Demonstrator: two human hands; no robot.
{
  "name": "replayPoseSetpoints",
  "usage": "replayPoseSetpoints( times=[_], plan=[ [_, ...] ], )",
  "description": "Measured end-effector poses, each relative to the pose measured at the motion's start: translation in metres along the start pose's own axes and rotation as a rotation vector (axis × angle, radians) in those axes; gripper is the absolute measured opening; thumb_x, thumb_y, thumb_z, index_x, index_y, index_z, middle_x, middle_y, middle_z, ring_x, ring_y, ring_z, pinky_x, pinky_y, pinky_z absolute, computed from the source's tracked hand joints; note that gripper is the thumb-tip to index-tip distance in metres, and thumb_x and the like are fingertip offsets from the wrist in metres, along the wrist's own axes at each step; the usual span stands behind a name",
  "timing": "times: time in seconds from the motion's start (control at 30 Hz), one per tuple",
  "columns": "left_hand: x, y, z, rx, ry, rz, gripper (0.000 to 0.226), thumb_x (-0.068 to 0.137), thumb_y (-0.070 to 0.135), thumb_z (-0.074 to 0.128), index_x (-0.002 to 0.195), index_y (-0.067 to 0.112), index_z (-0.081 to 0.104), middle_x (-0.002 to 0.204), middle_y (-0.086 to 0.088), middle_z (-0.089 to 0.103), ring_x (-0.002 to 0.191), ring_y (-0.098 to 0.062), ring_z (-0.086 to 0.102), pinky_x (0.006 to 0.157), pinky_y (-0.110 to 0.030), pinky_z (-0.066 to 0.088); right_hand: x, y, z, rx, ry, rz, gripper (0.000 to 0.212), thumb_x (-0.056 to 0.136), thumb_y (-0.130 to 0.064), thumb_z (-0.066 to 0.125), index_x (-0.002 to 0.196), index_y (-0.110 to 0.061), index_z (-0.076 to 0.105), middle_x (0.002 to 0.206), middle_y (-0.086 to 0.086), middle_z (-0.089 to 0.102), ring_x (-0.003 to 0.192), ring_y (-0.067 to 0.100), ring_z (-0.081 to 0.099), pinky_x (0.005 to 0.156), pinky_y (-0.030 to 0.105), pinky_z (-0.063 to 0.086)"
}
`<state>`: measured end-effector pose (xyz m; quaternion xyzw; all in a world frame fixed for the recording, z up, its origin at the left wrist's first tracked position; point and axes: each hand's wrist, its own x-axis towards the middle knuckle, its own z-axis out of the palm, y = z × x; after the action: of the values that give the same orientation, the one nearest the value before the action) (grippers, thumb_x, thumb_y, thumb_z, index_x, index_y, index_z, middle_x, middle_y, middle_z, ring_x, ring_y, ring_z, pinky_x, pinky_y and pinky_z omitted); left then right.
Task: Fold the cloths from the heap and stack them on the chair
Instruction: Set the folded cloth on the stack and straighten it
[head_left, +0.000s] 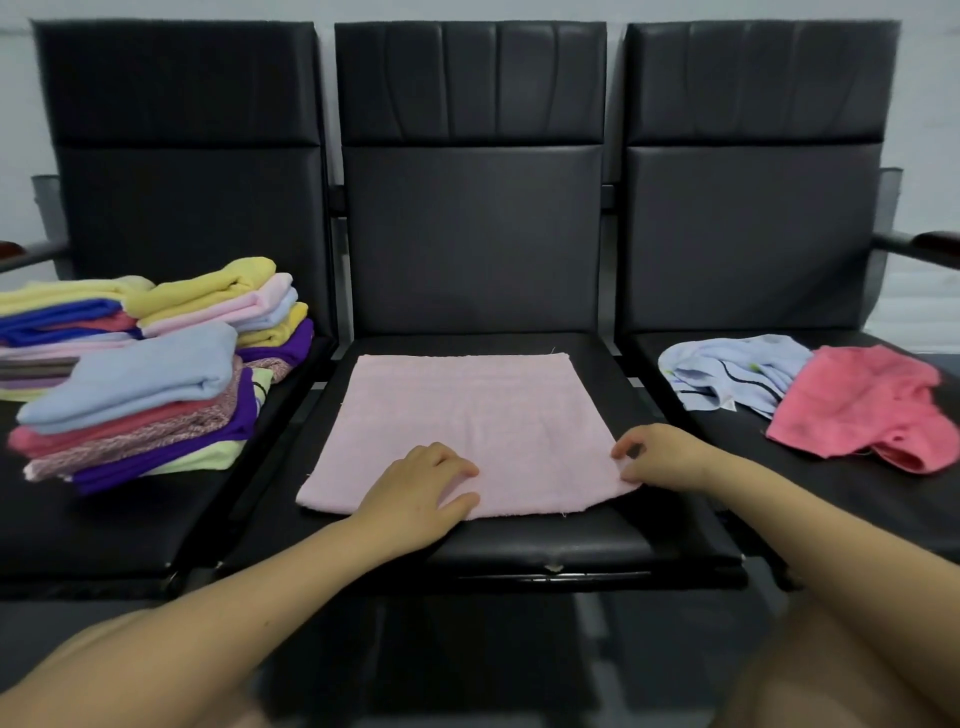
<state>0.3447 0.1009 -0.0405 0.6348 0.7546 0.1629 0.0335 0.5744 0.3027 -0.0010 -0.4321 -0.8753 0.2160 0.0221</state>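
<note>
The pale pink cloth (462, 426) lies flat on the middle chair seat (545, 540). The left hand (421, 493) presses its near edge, fingers relaxed. The right hand (660, 457) pinches its near right corner.

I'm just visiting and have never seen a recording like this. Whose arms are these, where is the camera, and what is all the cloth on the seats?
There is no machine here: a person wears a camera on the head, looking forward and down, so you see their own bare arms. There is only this one view. In front are three black chairs in a row. A pale pink cloth lies spread flat on the middle seat. The left hand rests flat on its near edge, and the right hand pinches its near right corner. On the left seat sit stacks of folded cloths. On the right seat lie two unfolded ones, a light blue cloth and a coral pink cloth.
</note>
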Motion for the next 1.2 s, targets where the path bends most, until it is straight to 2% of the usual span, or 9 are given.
replayPoseSetpoints(
  times=[0.13, 0.23, 0.37, 0.57, 0.67, 0.8, 0.93, 1.1, 1.2],
  plan=[
    [0.000, -0.002, -0.005, -0.048, 0.050, 0.001, 0.032, 0.088, 0.053, 0.055, 0.114, 0.033, 0.059, 0.115, 0.014, 0.049, 0.111, -0.005, 0.043, 0.097, -0.027, 0.040, -0.013, -0.006, 0.000, -0.165, 0.051, -0.202, 0.037, 0.081, -0.026, 0.065, 0.117, -0.027, 0.058, 0.091, -0.014, 0.042, 0.097, 0.012, 0.043, 0.083, 0.021, 0.037],
    [-0.003, -0.002, -0.010, -0.059, 0.024, 0.041, 0.034, 0.077, 0.064, 0.057, 0.096, 0.037, 0.056, 0.099, 0.018, 0.048, 0.098, 0.000, 0.045, 0.087, -0.022, 0.042, -0.025, -0.026, 0.005, -0.047, 0.044, -0.443, 0.031, 0.077, -0.036, 0.075, 0.104, -0.031, 0.060, 0.097, -0.014, 0.050, 0.102, 0.006, 0.043, 0.085, 0.018, 0.037],
    [-0.003, -0.004, -0.006, 0.002, -0.014, 0.144, 0.050, 0.078, 0.068, 0.034, 0.097, 0.030, 0.060, 0.096, 0.016, 0.050, 0.093, -0.004, 0.045, 0.082, -0.024, 0.041, -0.023, -0.049, 0.027, -0.159, -0.128, -0.567, 0.037, 0.079, -0.045, 0.073, 0.110, -0.033, 0.058, 0.105, -0.012, 0.049, 0.104, 0.004, 0.042, 0.092, 0.024, 0.041],
    [0.013, -0.003, -0.002, -0.049, 0.135, 0.061, 0.022, 0.103, 0.035, 0.030, 0.097, 0.018, 0.043, 0.083, 0.001, 0.054, 0.077, -0.025, 0.052, 0.069, -0.039, 0.041, 0.001, -0.070, 0.040, -0.201, -0.037, -0.587, 0.035, 0.086, -0.037, 0.065, 0.118, -0.025, 0.056, 0.106, -0.003, 0.052, 0.104, 0.013, 0.044, 0.089, 0.029, 0.040],
    [0.024, -0.011, -0.012, 0.046, 0.093, -0.007, 0.040, 0.094, 0.055, 0.020, 0.098, 0.020, 0.040, 0.075, 0.001, 0.055, 0.070, -0.027, 0.052, 0.064, -0.036, 0.038, 0.016, -0.069, 0.038, -0.257, 0.015, -0.533, 0.024, 0.091, -0.028, 0.057, 0.113, -0.019, 0.059, 0.108, 0.002, 0.054, 0.107, 0.020, 0.049, 0.087, 0.033, 0.042],
    [0.030, -0.023, -0.021, 0.145, -0.001, -0.055, 0.046, 0.088, 0.066, 0.046, 0.103, 0.023, 0.053, 0.084, 0.005, 0.058, 0.080, -0.021, 0.053, 0.071, -0.033, 0.041, 0.026, -0.057, 0.023, -0.258, 0.051, -0.407, 0.017, 0.091, -0.022, 0.051, 0.098, -0.012, 0.063, 0.105, 0.003, 0.061, 0.100, 0.023, 0.055, 0.083, 0.033, 0.045],
    [0.020, -0.033, -0.024, 0.151, -0.009, 0.030, 0.062, 0.072, 0.074, 0.023, 0.075, 0.019, 0.053, 0.072, 0.006, 0.055, 0.075, -0.016, 0.052, 0.066, -0.032, 0.040, 0.009, -0.046, 0.015, -0.060, 0.184, -0.416, 0.013, 0.095, -0.021, 0.050, 0.093, -0.018, 0.063, 0.087, -0.005, 0.064, 0.083, 0.019, 0.056, 0.076, 0.031, 0.045],
    [0.003, -0.047, -0.036, 0.120, 0.055, 0.022, 0.031, 0.090, 0.041, 0.048, 0.063, 0.029, 0.040, 0.078, 0.008, 0.046, 0.076, -0.014, 0.048, 0.065, -0.032, 0.039, -0.010, -0.047, 0.009, 0.116, 0.440, -0.467, 0.007, 0.096, -0.011, 0.043, 0.092, -0.014, 0.048, 0.078, 0.008, 0.061, 0.075, 0.031, 0.055, 0.069, 0.040, 0.045],
    [-0.008, -0.061, -0.044, 0.084, 0.111, 0.008, 0.018, 0.084, 0.036, 0.048, 0.074, 0.024, 0.056, 0.086, 0.007, 0.052, 0.083, -0.016, 0.054, 0.071, -0.036, 0.047, -0.013, -0.040, 0.006, 0.013, 0.370, -0.462, 0.018, 0.096, -0.031, 0.054, 0.090, -0.015, 0.052, 0.079, 0.006, 0.063, 0.075, 0.028, 0.056, 0.070, 0.039, 0.045]
  ],
)
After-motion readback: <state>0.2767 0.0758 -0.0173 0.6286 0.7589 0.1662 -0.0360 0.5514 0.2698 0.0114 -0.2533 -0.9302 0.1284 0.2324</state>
